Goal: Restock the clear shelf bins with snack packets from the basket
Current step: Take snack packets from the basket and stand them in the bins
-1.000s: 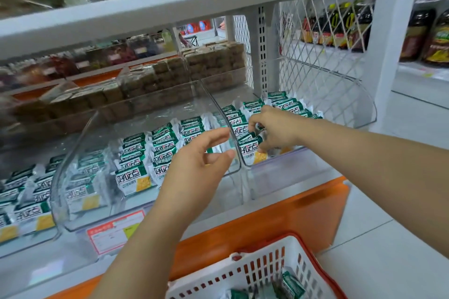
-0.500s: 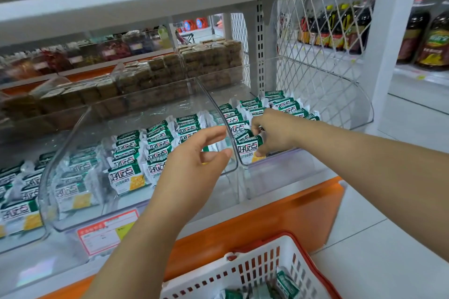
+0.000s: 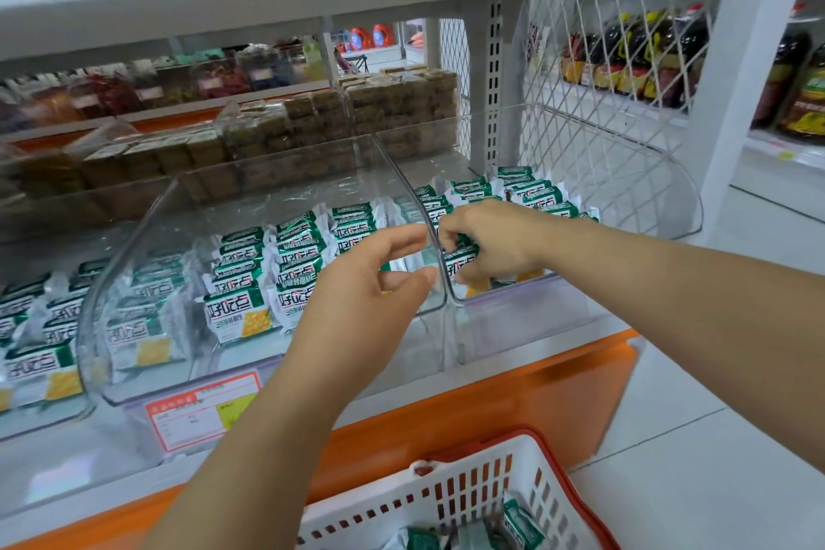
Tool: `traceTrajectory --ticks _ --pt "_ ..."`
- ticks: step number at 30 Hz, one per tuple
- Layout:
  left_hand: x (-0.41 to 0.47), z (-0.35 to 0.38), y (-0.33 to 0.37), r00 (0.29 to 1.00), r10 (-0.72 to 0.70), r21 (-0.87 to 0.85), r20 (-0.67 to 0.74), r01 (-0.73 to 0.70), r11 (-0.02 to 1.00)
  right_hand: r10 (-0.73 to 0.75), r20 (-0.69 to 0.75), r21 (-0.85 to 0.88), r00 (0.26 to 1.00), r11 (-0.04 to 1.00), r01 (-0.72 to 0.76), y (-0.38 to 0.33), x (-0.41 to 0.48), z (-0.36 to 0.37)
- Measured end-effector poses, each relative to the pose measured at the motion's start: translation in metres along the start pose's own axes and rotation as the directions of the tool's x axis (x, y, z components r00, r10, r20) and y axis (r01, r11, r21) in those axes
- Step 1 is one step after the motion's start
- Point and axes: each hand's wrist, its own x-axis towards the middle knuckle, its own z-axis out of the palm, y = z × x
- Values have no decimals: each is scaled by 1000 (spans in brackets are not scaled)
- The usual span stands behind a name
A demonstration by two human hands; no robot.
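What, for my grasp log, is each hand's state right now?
Left hand: open, holding nothing.
Right hand: closed on a green snack packet.

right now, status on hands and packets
Left hand open, beside clear divider. Right hand gripping snack packet in right bin. More packets in basket.

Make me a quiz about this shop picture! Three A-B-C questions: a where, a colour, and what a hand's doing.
1. Where is the right hand? A) on the floor B) in the rightmost clear bin C) on the top shelf
2. What colour is the rim of the basket? A) red B) blue C) black
3. The right hand's fingers are: A) straight B) round a bottle C) curled on snack packets

Answers:
1 B: it reaches inside that bin.
2 A: red edges the white basket.
3 C: fingertips pinch a green packet.
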Motion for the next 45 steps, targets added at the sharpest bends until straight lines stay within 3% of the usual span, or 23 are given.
traceTrajectory --ticks 13,16,18,22,30,38,45 --pt "-1 0 0 1000 10 -8 5 -10 1000 187 -76 22 979 982 -186 6 -8 -17" --pt "0 0 -1 1000 3 -10 -2 -3 1000 373 70 149 925 913 -380 15 -20 -22" --pt "0 0 0 1000 0 -13 -9 0 1000 397 175 226 901 874 -429 16 -24 -19" --pt "-1 1 1 1000 3 -1 -9 -3 1000 321 64 71 945 943 -325 17 -23 -14" --pt "-1 1 1 1000 -3 10 -10 3 1000 273 -21 42 962 961 -272 32 -25 -7" --pt "-1 1 1 1000 -9 6 -20 9 1000 246 110 -34 963 969 -244 18 -12 -1" --pt "-1 2 1 1000 -8 -9 -29 7 1000 241 5 7 970 970 -242 17 -8 4"
